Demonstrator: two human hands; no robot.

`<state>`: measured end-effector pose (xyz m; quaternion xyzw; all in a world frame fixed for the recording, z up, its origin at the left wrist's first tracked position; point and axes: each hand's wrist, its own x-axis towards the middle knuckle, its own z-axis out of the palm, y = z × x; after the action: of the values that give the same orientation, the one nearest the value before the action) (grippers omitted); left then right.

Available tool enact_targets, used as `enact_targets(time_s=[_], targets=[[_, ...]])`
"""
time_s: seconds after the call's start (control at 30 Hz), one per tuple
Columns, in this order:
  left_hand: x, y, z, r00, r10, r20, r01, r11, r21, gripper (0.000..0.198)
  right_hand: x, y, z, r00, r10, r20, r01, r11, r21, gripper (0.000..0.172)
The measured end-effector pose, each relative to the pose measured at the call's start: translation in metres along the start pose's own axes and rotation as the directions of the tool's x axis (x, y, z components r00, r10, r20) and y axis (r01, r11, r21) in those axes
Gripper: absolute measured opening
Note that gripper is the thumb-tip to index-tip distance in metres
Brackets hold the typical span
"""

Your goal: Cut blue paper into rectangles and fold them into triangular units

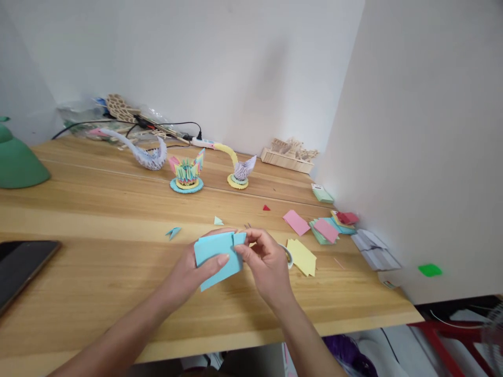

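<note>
My left hand [190, 275] is closed on a small stack of light-blue paper [214, 248], thumb across its front face. At the stack's upper right corner, my right hand [271, 267] pinches a narrow folded blue piece of paper [239, 239] between thumb and fingers. The stack is held tilted above the wooden table. A pale ring-shaped thing [290, 256] shows partly behind my right hand. Beyond the hands lie a folded blue paper piece [173, 232], a pale green folded triangle [218, 221] and a small red triangle [266, 208].
Yellow paper [302, 257], pink paper [296, 222] and several other paper stacks lie to the right. Farther back stand a multicoloured paper basket [187, 173], a white paper swan [151, 157] and a yellow-necked one [243, 170]. A phone [23, 267] lies left, near a green object [21, 162].
</note>
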<state>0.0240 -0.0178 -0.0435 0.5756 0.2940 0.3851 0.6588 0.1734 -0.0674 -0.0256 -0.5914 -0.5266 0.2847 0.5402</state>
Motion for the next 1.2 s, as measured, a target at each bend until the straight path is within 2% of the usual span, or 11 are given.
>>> enact_targets(time_s=[0.1, 0.3, 0.53, 0.73, 0.97, 1.2], targets=[[-0.003, -0.003, -0.004, 0.982, -0.04, 0.183, 0.071, 0.983, -0.167, 0.048, -0.003, 0.001, -0.003, 0.999, 0.017, 0.027, -0.019, 0.998, 0.054, 0.014], [-0.005, 0.0, -0.003, 0.953, -0.047, 0.3, 0.151, 0.931, -0.333, 0.054, -0.009, 0.003, -0.001, 0.995, 0.064, 0.082, -0.079, 0.978, 0.191, 0.015], [-0.005, -0.004, -0.007, 0.948, -0.06, 0.313, 0.147, 0.954, -0.262, 0.043, -0.012, 0.002, 0.0, 0.993, 0.084, 0.078, -0.098, 0.974, 0.206, 0.014], [-0.003, -0.006, -0.009, 0.951, -0.028, 0.307, 0.089, 0.978, -0.187, 0.034, -0.011, 0.005, -0.001, 0.996, 0.055, 0.072, -0.069, 0.978, 0.199, 0.014], [0.0, -0.005, -0.005, 0.967, -0.078, 0.241, 0.118, 0.98, -0.157, 0.023, -0.011, 0.01, 0.001, 0.999, -0.025, 0.023, 0.023, 0.998, 0.056, 0.01], [0.002, -0.004, -0.005, 0.934, -0.122, 0.335, 0.201, 0.956, -0.214, 0.022, -0.01, 0.008, -0.002, 0.991, -0.137, -0.002, 0.136, 0.983, -0.127, 0.005]])
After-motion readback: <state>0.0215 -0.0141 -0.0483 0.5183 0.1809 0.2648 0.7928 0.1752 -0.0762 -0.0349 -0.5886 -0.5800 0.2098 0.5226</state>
